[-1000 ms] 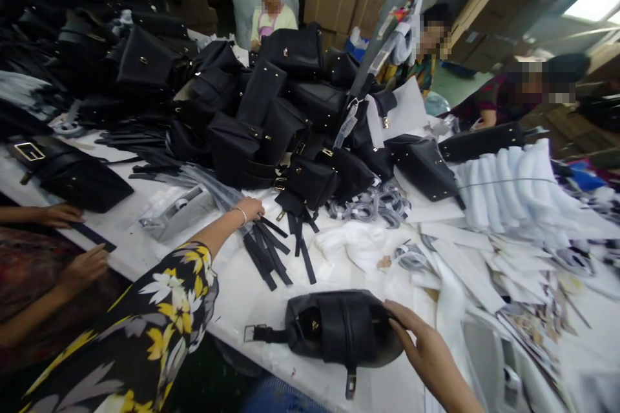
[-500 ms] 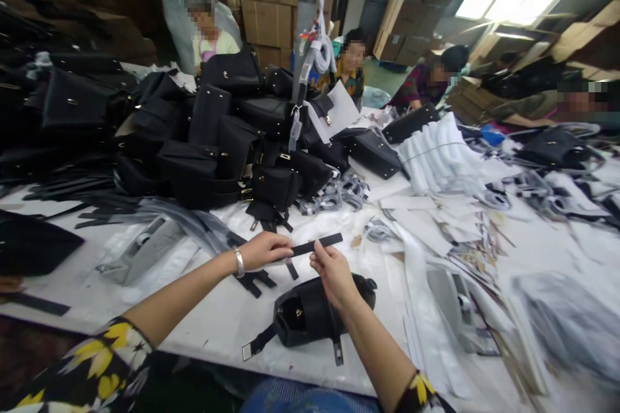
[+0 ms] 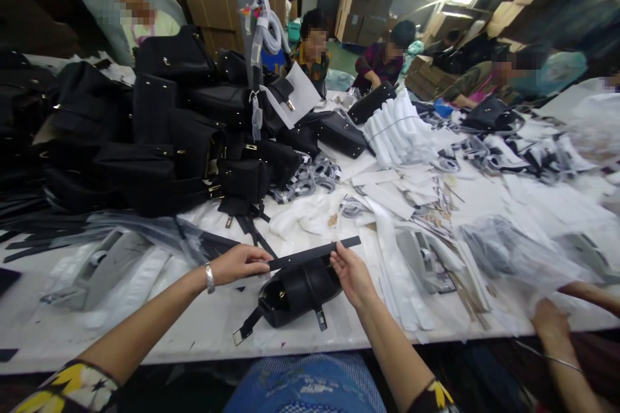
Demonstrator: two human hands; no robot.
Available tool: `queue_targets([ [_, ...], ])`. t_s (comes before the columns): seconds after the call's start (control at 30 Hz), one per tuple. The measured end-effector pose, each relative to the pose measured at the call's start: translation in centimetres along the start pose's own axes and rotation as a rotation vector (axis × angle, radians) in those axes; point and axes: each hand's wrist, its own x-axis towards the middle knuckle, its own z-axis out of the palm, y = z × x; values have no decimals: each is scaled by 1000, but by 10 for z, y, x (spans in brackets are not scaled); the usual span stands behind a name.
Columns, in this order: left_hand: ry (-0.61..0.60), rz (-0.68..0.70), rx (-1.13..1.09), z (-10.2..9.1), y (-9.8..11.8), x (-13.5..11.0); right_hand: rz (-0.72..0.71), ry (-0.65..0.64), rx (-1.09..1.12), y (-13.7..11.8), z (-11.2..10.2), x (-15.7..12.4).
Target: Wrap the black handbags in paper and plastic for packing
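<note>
Two hands — left hand [image 3: 241, 262], right hand [image 3: 352, 273] — fingers gripping one black strap [image 3: 312, 253], one black bag [image 3: 295, 290] beneath

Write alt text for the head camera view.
Left hand and right hand hold a black strap stretched between them above a small black bag on a white table, with piled black bags behind.

On the tabletop [image 3: 203, 329], the bag [image 3: 295, 290] lies at the near edge between the left hand [image 3: 239, 262] and right hand [image 3: 352, 273]. The strap [image 3: 314, 253], held by both, spans just above it. A bag pile [image 3: 159, 142] rises behind on the left; paper sheets [image 3: 402, 187] spread behind on the right. A tape dispenser [image 3: 97, 268] sits far left.
</note>
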Motion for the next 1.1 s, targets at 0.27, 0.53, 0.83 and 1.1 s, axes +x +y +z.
queue_targets([
  [0.27,-39,26,87,-2,22,1,-40,35,61,-9,-22,-2],
  [0.53,-18,87,155,44,36,44,-37,-4,-13,17,-5,-30],
  [0.83,134,16,201,104,47,73,-571,-77,-911,-17,-77,-2],
  [1.1,131,-146,197,107,56,103,-503,-558,-984,-27,-94,50],
])
